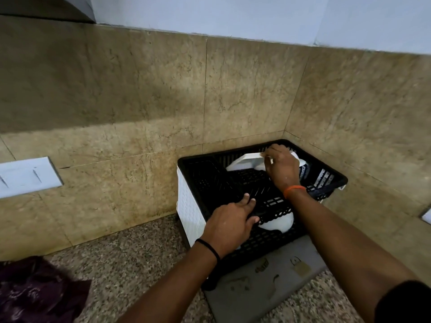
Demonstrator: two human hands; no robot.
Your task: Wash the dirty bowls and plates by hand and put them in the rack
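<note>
A black plastic dish rack (205,178) with white side walls stands in the counter's back right corner. My right hand (281,165) reaches into its far end and grips the rim of a white plate (242,160) that leans tilted there, with another white dish (302,160) just behind the hand. My left hand (231,220) rests on the rack's near edge, fingers spread over the slats. A white bowl (277,223) shows under the black lattice just right of that hand.
A grey mat (256,292) with small printed shapes lies under the rack's front. A dark purple cloth (35,292) is bunched at the lower left of the speckled counter (130,259). A white switch plate (28,177) is set in the tiled wall.
</note>
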